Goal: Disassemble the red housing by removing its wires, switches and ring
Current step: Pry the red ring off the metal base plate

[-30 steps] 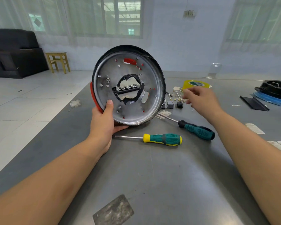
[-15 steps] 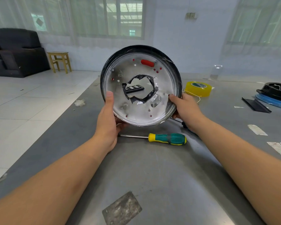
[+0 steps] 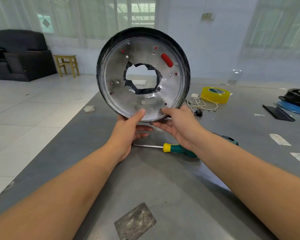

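I hold the round housing (image 3: 144, 54) upright above the grey table, its silver metal inner face toward me with a dark rim and a ragged black-edged hole in the middle. Red shows through a slot (image 3: 167, 60) and several small holes. My left hand (image 3: 130, 129) grips the lower rim, thumb on the inner face. My right hand (image 3: 177, 122) grips the lower rim beside it. Removed pale wires (image 3: 203, 103) and a small black part (image 3: 198, 112) lie on the table to the right.
A green-and-yellow screwdriver (image 3: 175, 148) lies under my right wrist; a second green handle (image 3: 229, 138) peeks out behind my forearm. Yellow tape roll (image 3: 215, 94) sits beyond the wires. Black and blue parts (image 3: 294, 101) lie at the far right. The table edge (image 3: 73, 125) runs along the left.
The housing has been lifted higher and rotated clockwise, so the red slot moved to the upper right. Both hands shifted from its sides to its bottom rim. The black strip seen through the hole is gone.
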The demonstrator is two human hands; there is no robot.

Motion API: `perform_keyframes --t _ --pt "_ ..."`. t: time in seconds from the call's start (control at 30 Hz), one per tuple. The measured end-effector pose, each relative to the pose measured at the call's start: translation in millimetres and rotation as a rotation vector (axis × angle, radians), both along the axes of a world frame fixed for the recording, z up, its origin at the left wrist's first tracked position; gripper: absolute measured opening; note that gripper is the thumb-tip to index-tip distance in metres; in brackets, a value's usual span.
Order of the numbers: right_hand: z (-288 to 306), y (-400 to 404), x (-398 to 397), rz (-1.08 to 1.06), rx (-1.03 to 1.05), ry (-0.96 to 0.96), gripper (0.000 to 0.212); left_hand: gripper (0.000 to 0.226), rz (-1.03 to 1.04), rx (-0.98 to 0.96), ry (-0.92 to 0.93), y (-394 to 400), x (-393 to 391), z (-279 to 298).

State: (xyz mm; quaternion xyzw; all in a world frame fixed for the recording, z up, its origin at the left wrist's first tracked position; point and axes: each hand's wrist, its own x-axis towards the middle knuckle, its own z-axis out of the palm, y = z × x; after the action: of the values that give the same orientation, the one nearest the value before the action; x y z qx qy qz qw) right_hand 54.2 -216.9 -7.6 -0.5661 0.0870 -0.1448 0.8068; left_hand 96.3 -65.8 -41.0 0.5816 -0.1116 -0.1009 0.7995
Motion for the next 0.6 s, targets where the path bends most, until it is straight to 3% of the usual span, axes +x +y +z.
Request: perform_keyframes --t 0.1,0.27,0.37,0.6 --pt "1.0 -1.4 -1.8 0.014 0.038 0.056 0.019 0.032 0.024 -0.037 0.058 1.0 2.6 -1.1" --pt "-1.1 -3.4 -3.1 0.039 0.032 0.087 0.011 0.046 0.015 -0.042 0.028 -1.4 1.5 1.1" --pt "-2.8 -2.5 -3.4 0.06 0.032 0.129 0.022 0.052 -0.012 -0.042 0.018 -0.7 0.5 2.5" --pt "5.8 -8.7 -10.5 0.153 -0.099 0.155 0.032 0.041 0.053 -0.163 0.177 3.7 10.6 0.3"
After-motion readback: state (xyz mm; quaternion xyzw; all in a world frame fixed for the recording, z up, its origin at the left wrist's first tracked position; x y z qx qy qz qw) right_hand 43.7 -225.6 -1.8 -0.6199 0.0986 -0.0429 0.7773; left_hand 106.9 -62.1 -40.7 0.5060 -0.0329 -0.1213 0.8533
